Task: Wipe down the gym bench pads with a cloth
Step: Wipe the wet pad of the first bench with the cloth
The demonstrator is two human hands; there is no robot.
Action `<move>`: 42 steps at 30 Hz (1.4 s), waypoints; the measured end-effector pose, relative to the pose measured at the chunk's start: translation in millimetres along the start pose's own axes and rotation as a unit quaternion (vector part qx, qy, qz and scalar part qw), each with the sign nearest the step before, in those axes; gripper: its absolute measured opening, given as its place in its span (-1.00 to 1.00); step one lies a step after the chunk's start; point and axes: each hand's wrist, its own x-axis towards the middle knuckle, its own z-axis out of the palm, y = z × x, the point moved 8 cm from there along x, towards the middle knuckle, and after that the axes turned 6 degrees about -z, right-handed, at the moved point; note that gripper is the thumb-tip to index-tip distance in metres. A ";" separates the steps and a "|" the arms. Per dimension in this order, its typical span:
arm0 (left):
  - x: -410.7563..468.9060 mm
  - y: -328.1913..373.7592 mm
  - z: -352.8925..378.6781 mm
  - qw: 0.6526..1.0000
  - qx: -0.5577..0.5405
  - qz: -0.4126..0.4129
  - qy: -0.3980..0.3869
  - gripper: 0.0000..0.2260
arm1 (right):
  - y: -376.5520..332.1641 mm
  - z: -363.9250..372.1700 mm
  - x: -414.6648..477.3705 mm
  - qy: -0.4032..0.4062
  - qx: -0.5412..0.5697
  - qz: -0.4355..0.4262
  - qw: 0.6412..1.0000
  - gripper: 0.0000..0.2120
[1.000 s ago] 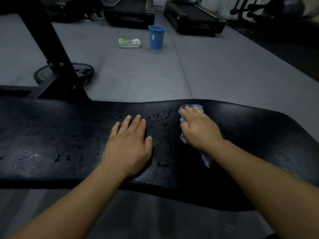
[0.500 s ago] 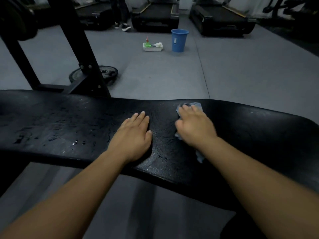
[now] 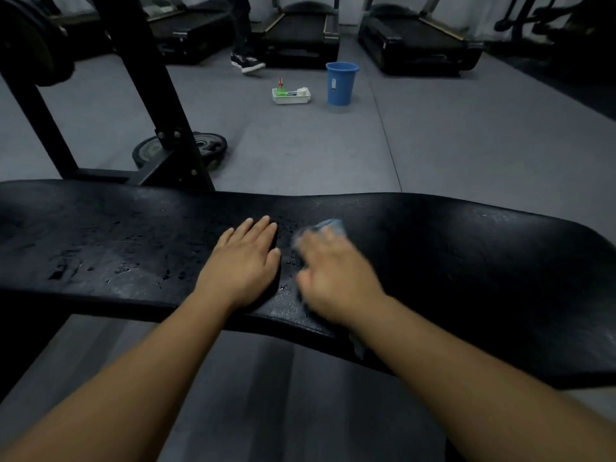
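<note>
Head camera looked down across a long black padded bench pad [image 3: 466, 261] that ran the full width of the frame at mid-height, its surface speckled with wet patches. The left hand [image 3: 243, 265] lay flat on the pad just left of centre, fingers straight and released, holding nothing. Just beside it, right of centre, the right hand [image 3: 333, 281] was blurred, its fingers bent down over a bunched light-blue cloth [image 3: 331, 225], grasping it against the pad. The cloth showed past the fingertips, and a pale corner hung at the pad's near edge under the wrist.

Beyond, on the grey gym floor [image 3: 466, 145], a blue plastic bucket [image 3: 340, 83] stood near the top centre, with a white plastic tray [image 3: 290, 96] just to its left. A black round weight plate [image 3: 206, 148] lay at the foot of a black steel rack upright [image 3: 150, 78] in the upper left.
</note>
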 end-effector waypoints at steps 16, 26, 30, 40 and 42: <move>7.9 -61.7 -9.0 0.999 0.044 -0.020 -0.003 -0.49 | 2.5 -3.9 -12.5 -0.045 0.039 -0.092 0.994 -0.35; 8.6 -62.3 -9.7 1.000 -0.004 -0.005 0.007 -0.51 | -41.6 8.8 49.5 0.008 0.015 -0.065 0.998 -0.48; 8.3 -62.7 -9.2 1.000 -0.007 -0.005 0.017 -0.50 | -5.4 3.2 4.5 -0.024 0.085 -0.059 0.994 -0.45; 7.0 -61.2 -13.5 0.999 -0.033 0.003 0.032 -0.51 | -68.9 14.2 28.3 -0.025 0.046 -0.076 0.996 -0.47; 7.0 -62.5 -13.0 0.999 -0.035 0.002 0.042 -0.50 | -34.3 3.7 18.7 0.004 0.059 -0.041 0.997 -0.50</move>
